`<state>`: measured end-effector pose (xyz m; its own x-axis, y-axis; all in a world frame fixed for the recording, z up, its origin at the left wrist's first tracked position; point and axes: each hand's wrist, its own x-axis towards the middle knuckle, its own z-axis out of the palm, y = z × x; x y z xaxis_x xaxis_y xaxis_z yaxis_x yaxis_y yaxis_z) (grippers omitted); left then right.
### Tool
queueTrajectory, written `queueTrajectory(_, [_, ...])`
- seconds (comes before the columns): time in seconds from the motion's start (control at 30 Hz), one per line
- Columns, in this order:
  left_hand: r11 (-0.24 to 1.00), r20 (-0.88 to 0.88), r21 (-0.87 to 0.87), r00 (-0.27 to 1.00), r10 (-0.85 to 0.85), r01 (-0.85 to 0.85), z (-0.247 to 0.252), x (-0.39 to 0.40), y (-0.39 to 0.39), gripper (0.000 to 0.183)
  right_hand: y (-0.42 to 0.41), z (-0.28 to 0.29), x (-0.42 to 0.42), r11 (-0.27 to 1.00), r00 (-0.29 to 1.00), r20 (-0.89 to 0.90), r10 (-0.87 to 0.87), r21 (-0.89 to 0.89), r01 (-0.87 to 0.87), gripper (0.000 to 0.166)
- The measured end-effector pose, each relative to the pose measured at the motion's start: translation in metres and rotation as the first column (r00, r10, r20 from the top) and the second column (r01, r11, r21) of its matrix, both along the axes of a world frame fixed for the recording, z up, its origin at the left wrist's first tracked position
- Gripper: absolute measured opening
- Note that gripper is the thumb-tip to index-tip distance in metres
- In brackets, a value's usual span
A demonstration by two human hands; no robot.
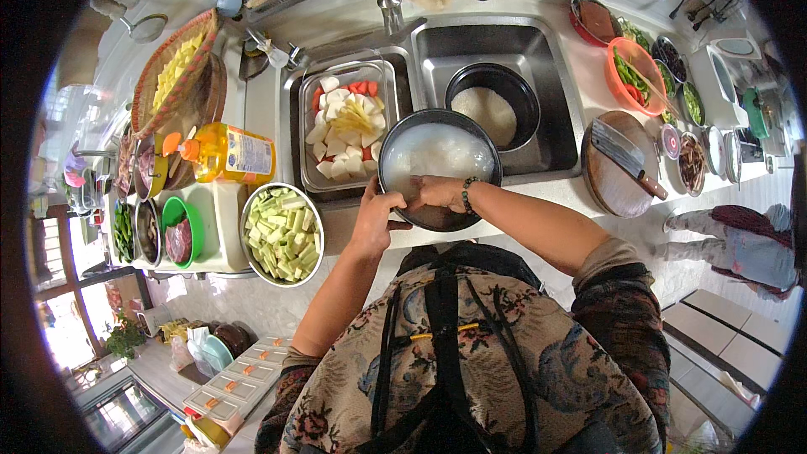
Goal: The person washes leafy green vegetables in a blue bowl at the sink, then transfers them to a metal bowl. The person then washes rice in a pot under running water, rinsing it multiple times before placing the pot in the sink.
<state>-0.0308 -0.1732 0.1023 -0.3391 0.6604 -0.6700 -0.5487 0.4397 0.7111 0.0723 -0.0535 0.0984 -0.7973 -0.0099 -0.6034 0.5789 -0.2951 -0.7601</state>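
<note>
A dark round pot (441,217) filled with cloudy whitish water is at the front edge of the double sink, close to my body. My left hand (377,215) grips its near left rim, thumb over the edge. Inside the pot is my right hand (435,194), its fingers dipped in the water and partly hidden; a beaded bracelet circles that wrist. What lies under the cloudy water is hard to make out. Behind, in the right basin (555,132), a second dark pot (460,79) holds pale wet rice grains (485,110).
In the left basin a metal tray (306,94) holds white and red chunks. Left lie a bowl of cut green vegetable (284,233) and an orange-capped bottle (233,154). Right, a cleaver (618,148) rests on a round chopping board (611,186) beside filled bowls. Another person (737,246) stands far right.
</note>
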Motion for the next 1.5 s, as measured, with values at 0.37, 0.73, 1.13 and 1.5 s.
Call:
queueTrajectory(0.37, [1.000, -0.003, 0.020, 1.000, 0.004, -0.004, 0.001, 0.004, 0.002, 0.069, 0.014, -0.034, 0.000, 0.627, 0.998, -0.066, 0.020, 0.778, 0.038, 0.027])
queueTrajectory(0.73, [1.000, -0.042, 0.005, 0.999, 0.015, -0.015, 0.008, 0.009, 0.000, 0.068, 0.029, -0.002, 0.021, 0.125, 0.993, 0.121, -0.013, 0.985, -0.118, 0.035])
queueTrajectory(1.13, [1.000, -0.070, 0.011, 0.998, -0.001, 0.002, 0.006, 0.009, 0.000, 0.065, 0.007, -0.047, -0.017, 0.976, 0.977, -0.118, -0.177, 0.106, 0.189, 0.036])
queueTrajectory(1.5, [1.000, -0.029, 0.012, 1.000, 0.013, -0.013, 0.004, 0.009, 0.000, 0.061, 0.000, -0.033, -0.008, 0.957, 0.960, -0.154, -0.232, 0.142, 0.254, 0.020])
